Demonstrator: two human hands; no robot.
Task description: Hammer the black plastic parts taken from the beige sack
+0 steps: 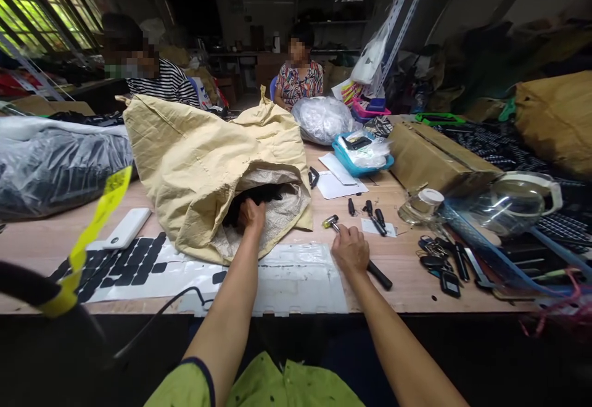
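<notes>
A large cream cloth sack (203,154) lies on the table with its mouth facing me and a white woven lining. Inside its opening are black items (235,205) whose kind I cannot make out. My left hand (253,214) reaches into the mouth among them, and its fingertips are hidden. To the right, my right hand (351,249) is closed around the shaft of a small hammer (380,275), which lies on the table with a metal and yellowish head. Several black handle-like pieces (375,219) lie just beyond that hand.
Nearby are a white power bank (128,228), a sheet of black stickers (139,262), a blue basket (340,154), a cardboard box (435,154), a glass jar (411,211), key fobs (449,283) and a blue tray (527,277). Two people (300,80) sit across the table.
</notes>
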